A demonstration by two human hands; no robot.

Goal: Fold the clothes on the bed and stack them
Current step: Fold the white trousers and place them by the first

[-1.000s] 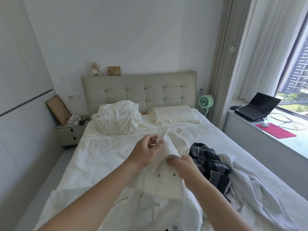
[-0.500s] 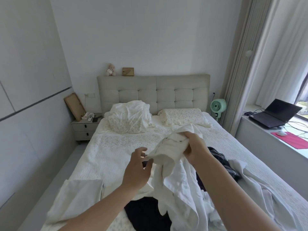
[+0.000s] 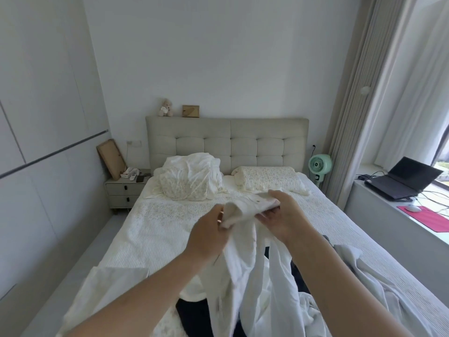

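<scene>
I hold a white buttoned garment (image 3: 245, 259) up over the bed (image 3: 158, 224). My left hand (image 3: 206, 237) pinches its bunched upper edge at the left. My right hand (image 3: 284, 215) grips the same edge further right, with fingers curled over the top. The rest of the garment hangs down between my forearms. Below it lies a dark garment (image 3: 194, 314), partly hidden. More white clothes (image 3: 364, 283) lie crumpled at the right, and a folded white piece (image 3: 107, 285) sits at the bed's near left corner.
A crumpled white duvet (image 3: 192, 178) and a pillow (image 3: 269, 178) lie by the headboard. A nightstand (image 3: 126, 188) stands to the left of the bed. A green fan (image 3: 319, 166) stands at the right, and a laptop (image 3: 403, 178) sits on the window ledge.
My left hand has closed on the garment's upper edge, which it was only reaching for. Both hands have lifted the garment higher, and the view has tilted slightly.
</scene>
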